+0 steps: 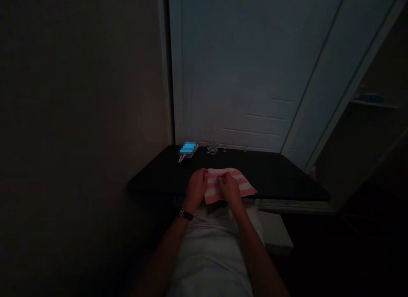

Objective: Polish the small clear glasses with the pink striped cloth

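Observation:
A pink-and-white striped cloth (245, 184) is spread at the near edge of the dark table, one corner pointing right. My left hand (196, 187) is at its left edge, with the fingers closed on the cloth. Over the middle of the cloth, my right hand (228, 187) is closed in a pinch. A small pale glint shows at its fingertips, but the dim light hides what it is. A dark wristband (186, 215) circles my left wrist.
Several small clear glass-like items (212, 148) stand at the back of the black table (270, 169). Left of them, a device with a lit blue screen (188, 148) leans on a stand. White panels (242, 67) rise behind. A pale block (276, 233) sits below, at right.

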`<control>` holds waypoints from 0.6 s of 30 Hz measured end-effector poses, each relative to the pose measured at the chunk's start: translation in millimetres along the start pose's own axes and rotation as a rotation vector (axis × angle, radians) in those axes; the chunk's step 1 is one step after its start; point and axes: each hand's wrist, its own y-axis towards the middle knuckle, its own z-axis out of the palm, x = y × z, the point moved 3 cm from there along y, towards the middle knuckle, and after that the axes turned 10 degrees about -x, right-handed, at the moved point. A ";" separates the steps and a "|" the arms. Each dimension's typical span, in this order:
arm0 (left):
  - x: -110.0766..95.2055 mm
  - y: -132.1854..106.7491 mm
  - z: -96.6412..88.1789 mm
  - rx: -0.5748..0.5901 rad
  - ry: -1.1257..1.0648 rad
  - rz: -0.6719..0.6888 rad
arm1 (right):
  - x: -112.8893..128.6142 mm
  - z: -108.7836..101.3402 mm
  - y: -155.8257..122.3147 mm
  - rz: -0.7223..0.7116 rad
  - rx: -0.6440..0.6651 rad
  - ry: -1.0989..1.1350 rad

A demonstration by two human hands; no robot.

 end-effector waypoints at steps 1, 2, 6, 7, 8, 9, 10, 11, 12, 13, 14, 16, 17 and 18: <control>-0.4 0.6 -0.1 -0.005 -0.013 -0.004 | 0.9 -0.5 -0.7 -0.011 -0.007 -0.021; -0.5 1.3 -0.3 -0.012 -0.026 -0.010 | 1.5 -1.1 -1.3 -0.020 -0.007 -0.034; 1.2 3.7 -1.9 -0.033 -0.086 -0.067 | 2.3 -3.1 -2.8 -0.060 0.014 -0.004; 2.0 4.2 -2.4 -0.032 -0.111 -0.090 | 2.3 -3.3 -3.2 -0.071 0.016 0.012; 3.0 4.6 -2.9 -0.029 -0.143 -0.119 | 2.1 -3.2 -3.6 -0.077 0.017 0.025; 4.0 4.9 -3.3 -0.023 -0.183 -0.151 | 1.8 -2.9 -3.9 -0.079 0.016 0.034; 4.6 5.1 -3.7 -0.015 -0.231 -0.181 | 1.3 -2.4 -4.1 -0.073 0.015 0.038; 4.7 5.2 -4.2 -0.006 -0.285 -0.205 | 1.0 -1.7 -4.2 -0.065 0.014 0.037; 4.2 5.1 -5.0 0.003 -0.342 -0.219 | 0.7 -1.1 -4.1 -0.059 0.012 0.034; 3.0 4.8 -6.1 0.012 -0.392 -0.222 | 0.6 -0.6 -4.0 -0.053 0.010 0.027; 1.2 4.5 -7.4 0.025 -0.429 -0.209 | 0.5 -0.4 -3.8 -0.049 0.007 0.019; -2.9 3.5 -10.4 0.053 -0.461 -0.163 | 0.7 -0.8 -3.5 -0.046 0.001 0.007; -4.5 3.0 -11.9 0.066 -0.466 -0.145 | 0.9 -1.3 -3.4 -0.051 0.001 0.009; -5.5 2.7 -13.0 0.079 -0.474 -0.137 | 1.1 -1.7 -3.4 -0.058 0.002 0.018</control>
